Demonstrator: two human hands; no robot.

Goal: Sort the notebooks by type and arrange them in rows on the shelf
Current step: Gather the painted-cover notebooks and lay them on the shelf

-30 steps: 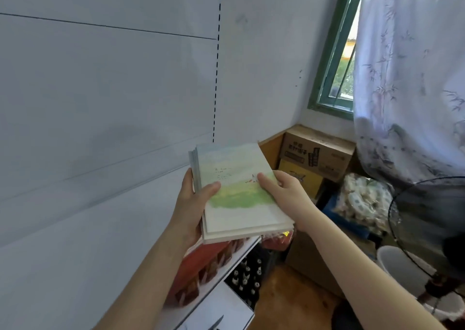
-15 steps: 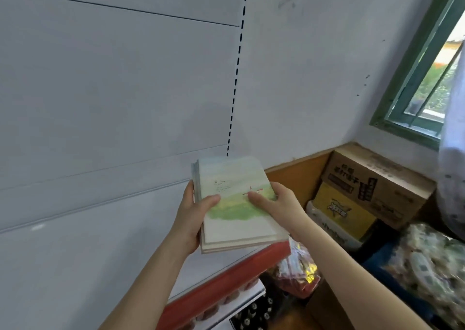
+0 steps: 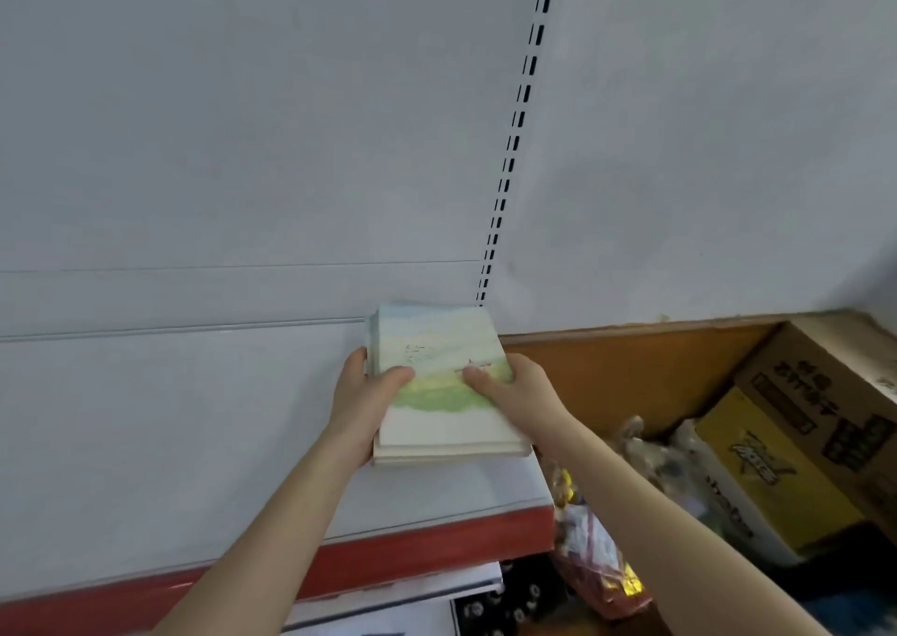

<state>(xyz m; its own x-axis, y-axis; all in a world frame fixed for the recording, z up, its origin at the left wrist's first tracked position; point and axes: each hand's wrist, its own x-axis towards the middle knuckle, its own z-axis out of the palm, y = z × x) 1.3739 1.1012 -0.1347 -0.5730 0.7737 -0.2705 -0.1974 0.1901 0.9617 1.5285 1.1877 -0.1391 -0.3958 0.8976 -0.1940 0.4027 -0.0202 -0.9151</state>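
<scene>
A small stack of notebooks (image 3: 439, 339), its top cover painted pale blue, green and cream, is over the right end of a white shelf (image 3: 194, 431) with a red front strip. My left hand (image 3: 361, 395) grips the stack's left edge, thumb on the cover. On the right edge, my right hand (image 3: 514, 385) holds the stack with its thumb lying on top. Whether the stack rests on the shelf or hovers just above it, I cannot tell.
A white back panel with a slotted upright (image 3: 514, 140) rises behind the shelf. Right of the shelf stand cardboard boxes (image 3: 820, 422) and a plastic bag of goods (image 3: 597, 553). Below hangs a lower white shelf (image 3: 388, 601) with dark bottles beneath.
The view has swung left and down onto the shelf. Both hands have brought the notebook stack lower and over the shelf's right end, keeping the same grip.
</scene>
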